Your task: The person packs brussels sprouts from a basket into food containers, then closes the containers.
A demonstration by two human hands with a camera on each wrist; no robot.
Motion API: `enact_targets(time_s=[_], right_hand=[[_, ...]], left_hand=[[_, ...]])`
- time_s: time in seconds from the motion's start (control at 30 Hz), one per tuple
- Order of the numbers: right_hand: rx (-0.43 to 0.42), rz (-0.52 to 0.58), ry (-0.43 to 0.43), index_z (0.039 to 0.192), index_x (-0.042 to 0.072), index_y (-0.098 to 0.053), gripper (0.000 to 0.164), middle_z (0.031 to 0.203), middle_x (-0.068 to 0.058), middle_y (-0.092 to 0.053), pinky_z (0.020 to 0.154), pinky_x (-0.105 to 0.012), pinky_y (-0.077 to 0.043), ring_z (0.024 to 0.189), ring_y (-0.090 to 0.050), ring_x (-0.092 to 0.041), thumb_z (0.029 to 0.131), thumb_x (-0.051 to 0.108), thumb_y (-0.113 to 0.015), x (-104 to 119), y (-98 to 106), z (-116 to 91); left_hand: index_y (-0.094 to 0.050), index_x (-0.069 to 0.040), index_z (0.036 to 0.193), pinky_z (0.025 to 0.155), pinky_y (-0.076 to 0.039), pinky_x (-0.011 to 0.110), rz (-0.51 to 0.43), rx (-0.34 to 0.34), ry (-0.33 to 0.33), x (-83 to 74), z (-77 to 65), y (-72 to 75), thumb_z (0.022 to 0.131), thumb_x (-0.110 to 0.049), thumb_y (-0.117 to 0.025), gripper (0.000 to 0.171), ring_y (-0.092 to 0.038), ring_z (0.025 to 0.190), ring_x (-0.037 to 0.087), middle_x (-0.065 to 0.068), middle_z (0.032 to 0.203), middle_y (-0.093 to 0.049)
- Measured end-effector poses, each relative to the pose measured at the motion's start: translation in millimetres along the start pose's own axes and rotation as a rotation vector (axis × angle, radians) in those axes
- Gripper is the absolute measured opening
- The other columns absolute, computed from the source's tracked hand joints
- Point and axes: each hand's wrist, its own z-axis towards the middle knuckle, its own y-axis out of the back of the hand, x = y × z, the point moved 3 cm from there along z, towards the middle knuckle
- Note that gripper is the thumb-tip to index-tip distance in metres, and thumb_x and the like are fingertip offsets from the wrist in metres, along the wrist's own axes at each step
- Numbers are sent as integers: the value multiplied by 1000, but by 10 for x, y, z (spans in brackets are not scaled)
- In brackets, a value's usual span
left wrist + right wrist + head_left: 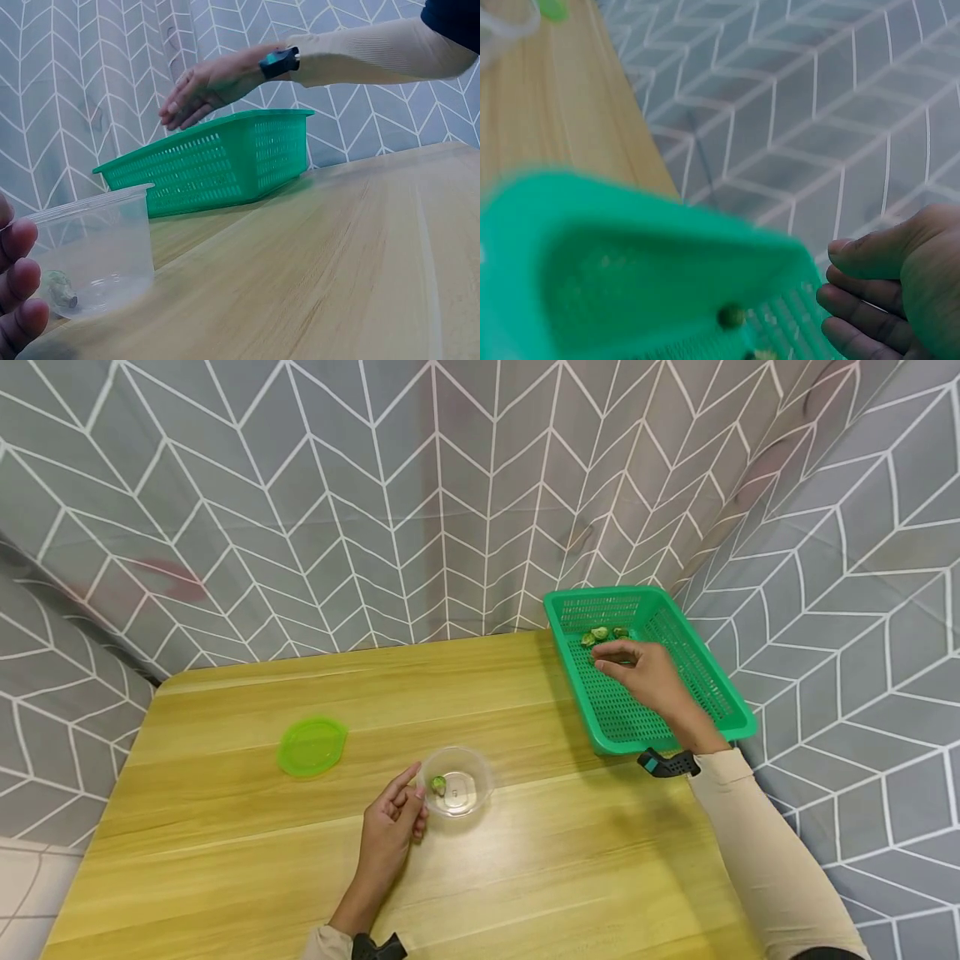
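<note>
My left hand (388, 831) is at the left side of a clear round plastic container (480, 774), its thumb and fingers holding the rim. Inside the container lies one Brussels sprout (438, 785), seen through the wall in the left wrist view with its pale cut stem. My right hand (647, 675) hovers over a green perforated basket (592, 714), fingers loosely bent and nothing visible in them. Several more Brussels sprouts (599, 633) lie at the basket's far end, just beyond the fingertips. From the right wrist, one blurred sprout (731, 316) shows inside the basket.
A light green lid (312, 747) lies flat on the wooden table (225, 827), left of the container. Grey patterned curtains (465, 510) hang behind the table and along the right side, close to the basket.
</note>
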Motion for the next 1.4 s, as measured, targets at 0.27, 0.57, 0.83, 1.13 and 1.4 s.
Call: enact_targets(time_s=[0.27, 0.57, 0.83, 1.13, 1.4], right_hand=[[44, -103, -81, 132, 6, -65, 35, 131, -19, -64, 93, -54, -51, 116, -60, -36, 101, 23, -65, -369, 168, 348], [106, -90, -208, 142, 2, -55, 47, 141, -24, -56, 102, -57, -46, 126, -53, -42, 102, 25, -63, -846, 130, 641], [160, -109, -243, 147, 1, -49, 52, 148, -25, -48, 105, -61, -42, 132, -45, -45, 102, 23, -62, -1017, 95, 720], [229, -181, -208, 143, -1, -53, 44, 141, -30, -52, 102, -60, -45, 128, -49, -47, 103, 15, -60, -1081, 10, 820], [167, -204, -199, 135, -1, -62, 37, 136, -28, -57, 93, -56, -51, 119, -56, -45, 101, 14, -62, -1168, -38, 860]], left_hand=[[-52, -5, 145, 47, -50, 23, 11, 1, -14, -7, -3, 7, 101, -17, -64, 48, -55, 57, 10, 15, 77, -61], [-50, -1, 147, 47, -50, 22, 13, 22, -21, -11, -7, -17, 102, -16, -63, 49, -55, 58, 9, 15, 78, -61], [-54, -4, 144, 47, -50, 21, 25, -6, 0, -10, -19, -14, 100, -16, -65, 47, -55, 58, 9, 12, 77, -60], [-54, -4, 143, 47, -50, 21, 44, -16, -9, -48, -5, 8, 101, -14, -64, 45, -55, 59, 9, 17, 78, -60], [-53, -5, 145, 48, -51, 21, 41, 1, 12, -13, 4, -10, 101, -15, -65, 47, -56, 60, 8, 27, 81, -59]])
